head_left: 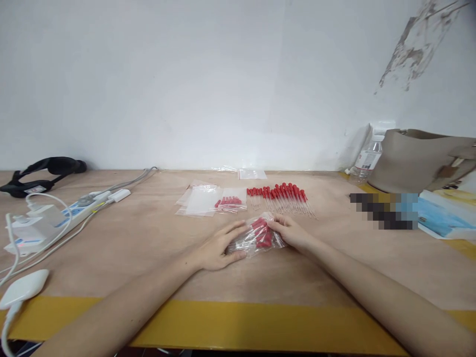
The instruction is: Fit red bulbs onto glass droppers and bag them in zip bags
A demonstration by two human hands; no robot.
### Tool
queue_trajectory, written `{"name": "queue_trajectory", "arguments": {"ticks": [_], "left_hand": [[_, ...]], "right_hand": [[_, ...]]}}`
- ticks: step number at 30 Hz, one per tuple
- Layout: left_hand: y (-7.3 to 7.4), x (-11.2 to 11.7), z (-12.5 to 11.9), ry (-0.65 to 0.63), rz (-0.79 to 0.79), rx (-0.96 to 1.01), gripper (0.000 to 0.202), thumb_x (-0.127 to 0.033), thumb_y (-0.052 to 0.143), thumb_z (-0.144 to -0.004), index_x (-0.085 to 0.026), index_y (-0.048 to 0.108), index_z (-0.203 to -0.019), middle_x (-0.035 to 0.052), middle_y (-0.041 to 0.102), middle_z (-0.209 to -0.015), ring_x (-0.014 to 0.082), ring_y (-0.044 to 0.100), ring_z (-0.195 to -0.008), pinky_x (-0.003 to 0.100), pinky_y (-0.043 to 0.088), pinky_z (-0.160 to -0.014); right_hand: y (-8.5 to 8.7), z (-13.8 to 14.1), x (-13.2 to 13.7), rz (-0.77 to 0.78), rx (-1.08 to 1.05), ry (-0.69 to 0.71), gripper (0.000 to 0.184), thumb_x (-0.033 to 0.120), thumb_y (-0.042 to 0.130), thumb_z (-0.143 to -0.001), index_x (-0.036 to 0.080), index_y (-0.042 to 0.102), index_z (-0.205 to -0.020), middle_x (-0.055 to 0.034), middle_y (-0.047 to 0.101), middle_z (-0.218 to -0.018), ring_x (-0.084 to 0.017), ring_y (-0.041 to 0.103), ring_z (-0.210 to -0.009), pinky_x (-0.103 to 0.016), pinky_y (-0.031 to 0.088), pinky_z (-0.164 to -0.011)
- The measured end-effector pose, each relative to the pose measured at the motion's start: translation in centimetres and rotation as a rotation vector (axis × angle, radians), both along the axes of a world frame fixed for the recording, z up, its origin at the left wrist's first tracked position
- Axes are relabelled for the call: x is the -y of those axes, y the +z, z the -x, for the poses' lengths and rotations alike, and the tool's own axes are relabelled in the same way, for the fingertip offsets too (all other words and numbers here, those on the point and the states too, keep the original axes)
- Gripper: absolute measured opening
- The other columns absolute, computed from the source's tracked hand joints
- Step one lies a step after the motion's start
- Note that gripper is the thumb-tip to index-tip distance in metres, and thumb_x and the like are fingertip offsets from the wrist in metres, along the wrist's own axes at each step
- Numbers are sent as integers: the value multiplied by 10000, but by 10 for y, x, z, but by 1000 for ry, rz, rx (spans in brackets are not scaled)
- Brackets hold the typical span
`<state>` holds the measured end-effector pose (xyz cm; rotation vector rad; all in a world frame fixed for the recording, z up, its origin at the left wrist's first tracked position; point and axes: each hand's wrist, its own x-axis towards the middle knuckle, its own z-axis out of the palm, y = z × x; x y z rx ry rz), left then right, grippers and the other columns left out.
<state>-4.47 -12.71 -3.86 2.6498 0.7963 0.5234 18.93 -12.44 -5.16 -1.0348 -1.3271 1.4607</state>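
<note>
A clear plastic bag lies on the table in front of me, with several red-bulbed droppers inside it. My left hand rests at the bag's left end, thumb and fingers spread apart on either side of it. At the upper right edge, my right hand pinches the plastic between thumb and fingers. Behind the hands, a row of loose droppers with red bulbs and thin clear stems lies side by side. To their left is a flat clear bag with several red-bulbed droppers.
Flat clear bags are stacked left of the row; another white-clear packet lies by the wall. A power strip with white cables and a black headset strap occupy the left. A bottle, a bag and blue-white packaging stand right.
</note>
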Motion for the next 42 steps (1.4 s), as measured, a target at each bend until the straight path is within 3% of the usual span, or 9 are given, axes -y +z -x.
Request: {"name": "queue_trajectory", "arguments": {"ticks": [6,9,12,16,20,25,32,37,42], "left_hand": [[-2,-3,-1,207,-70,214,525,-357,485,-812,-208,325,-1290,98,438,-1204,221,438,-1083,375,365,-931],[-3,-6,0,274,61,258,491,-369,428,-844,-210,313,-1294,47,540,-902,156,515,-769,307,438,-724],[-4,-6,1,182,241,277,534,-368,407,-859,-230,227,-1342,-1,537,-753,126,494,-661,268,420,-651],[-6,-4,-1,92,441,368,624,-366,461,-838,-250,157,-1371,33,589,-923,154,541,-838,309,411,-795],[-7,-5,-7,70,698,630,625,-368,536,-796,-267,254,-1345,83,500,-1204,207,472,-1100,364,346,-943],[-3,-6,-15,117,1053,881,495,-379,615,-732,-174,488,-1165,109,574,-1123,216,559,-1003,378,394,-905],[-7,-7,-13,362,967,890,600,-189,763,-560,-134,479,-1086,14,646,-681,116,610,-585,241,484,-625],[11,-20,-2,479,901,991,608,-118,754,-514,-144,516,-1072,14,639,-751,86,592,-551,195,486,-557],[36,-64,16,572,830,960,538,-83,691,-549,-138,539,-1062,30,633,-748,88,585,-539,197,492,-535]], "right_hand": [[1,-4,-5,39,-253,-91,187,312,652,-677,156,555,-715,10,593,-560,-88,524,-440,-181,385,-371],[0,-10,-10,41,-388,-133,106,218,648,-682,158,590,-747,-15,642,-656,-104,584,-541,-200,456,-468],[0,-12,-8,62,-401,-76,118,201,641,-692,157,613,-797,-38,669,-757,-131,622,-658,-248,500,-611],[1,-7,0,103,-306,76,214,207,660,-679,144,629,-882,-61,669,-854,-136,626,-732,-270,494,-694],[-1,0,8,107,-233,208,233,198,684,-654,129,638,-872,-51,664,-831,-123,617,-732,-266,485,-719],[-1,9,13,94,-106,319,238,261,683,-663,123,636,-851,-47,658,-802,-112,612,-743,-250,474,-723],[1,13,16,12,71,361,296,377,650,-683,116,613,-818,-36,645,-733,-107,600,-708,-278,466,-736],[1,9,16,18,90,356,309,390,663,-666,122,588,-800,-32,644,-723,-96,590,-673,-272,456,-718],[2,7,17,28,81,350,322,385,671,-658,110,592,-806,-34,635,-711,-96,587,-664,-270,454,-705]]}}
